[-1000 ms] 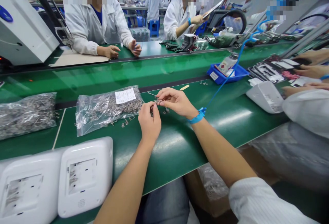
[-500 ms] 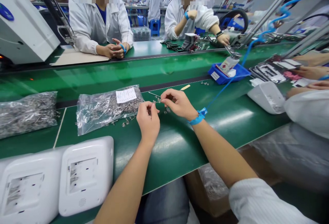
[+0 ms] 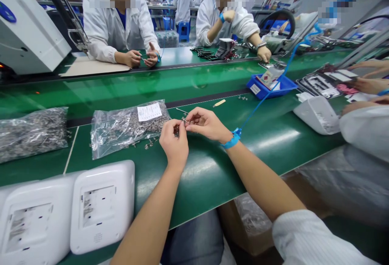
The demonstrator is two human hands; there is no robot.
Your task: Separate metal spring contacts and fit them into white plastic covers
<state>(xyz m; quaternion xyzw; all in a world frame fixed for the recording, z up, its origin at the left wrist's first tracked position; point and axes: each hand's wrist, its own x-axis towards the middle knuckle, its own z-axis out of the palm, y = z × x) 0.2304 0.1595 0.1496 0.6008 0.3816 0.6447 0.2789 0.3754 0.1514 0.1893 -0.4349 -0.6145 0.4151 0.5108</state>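
Left hand [image 3: 174, 145], right hand [image 3: 208, 125] pinching metal part [image 3: 184, 121]; white label [image 3: 149, 112] on bag [image 3: 117, 129] illegible.

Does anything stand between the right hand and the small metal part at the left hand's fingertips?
Nothing visible does. The right hand has its fingertips right beside the small metal part, pinched by the left hand. The plastic bag lies off to the left.

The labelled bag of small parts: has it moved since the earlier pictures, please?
No; the labelled bag keeps the same gap from the white line on the green table, shifting neither way.
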